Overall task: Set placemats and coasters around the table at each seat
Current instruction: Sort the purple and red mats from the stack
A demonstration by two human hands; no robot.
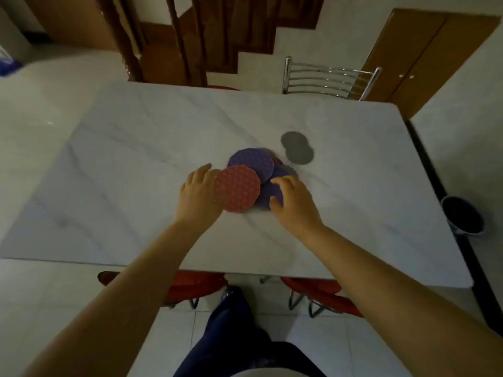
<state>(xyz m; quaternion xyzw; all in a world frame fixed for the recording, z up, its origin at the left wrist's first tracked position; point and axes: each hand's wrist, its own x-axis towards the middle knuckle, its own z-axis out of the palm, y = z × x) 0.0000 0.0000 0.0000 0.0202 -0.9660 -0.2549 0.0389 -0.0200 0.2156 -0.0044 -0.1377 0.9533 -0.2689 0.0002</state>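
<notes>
A loose pile of round textured mats lies in the middle of the white marble table [136,170]. On top at the front is a red mat [236,189], behind it a purple mat [251,163], with more purple ones [265,194] underneath. Two overlapping grey round coasters [297,148] lie just behind and to the right of the pile. My left hand [197,194] holds the left edge of the red mat, fingers reaching behind it. My right hand [294,202] rests on the purple mats at the pile's right side, its fingers bent over them.
A metal-backed chair [329,78] stands at the table's far side. Two red-seated chairs [315,292] are tucked under the near edge. A dark bucket [464,216] sits on the floor to the right. A wooden staircase and cabinet stand beyond the table.
</notes>
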